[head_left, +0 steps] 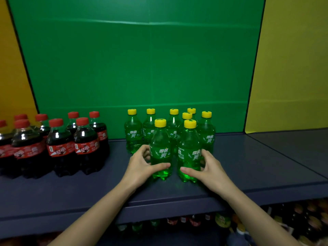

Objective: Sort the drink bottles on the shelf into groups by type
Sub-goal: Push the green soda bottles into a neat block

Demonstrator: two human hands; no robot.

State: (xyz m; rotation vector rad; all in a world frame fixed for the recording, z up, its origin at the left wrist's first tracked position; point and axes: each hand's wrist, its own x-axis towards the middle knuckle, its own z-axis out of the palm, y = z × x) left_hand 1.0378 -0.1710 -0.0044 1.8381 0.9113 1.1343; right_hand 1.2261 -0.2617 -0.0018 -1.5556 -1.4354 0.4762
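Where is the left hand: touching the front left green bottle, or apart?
Touching. The head view shows the left hand, its thumb lying across the front left green bottle, fingers curled round its side.

Dark blue-grey shelf (239, 166). Standing upright on it: red-capped cola bottles (59, 148) clustered at left; yellow-capped green bottles (160, 153) clustered in the middle, two set nearer than the rest, well apart from the colas.

You face a green back panel (136, 68) at twelve o'clock (faintly creased), a yellow panel (292, 68) at three, an orange panel (10, 77) at nine, and a dark shelf (248, 166) at six.
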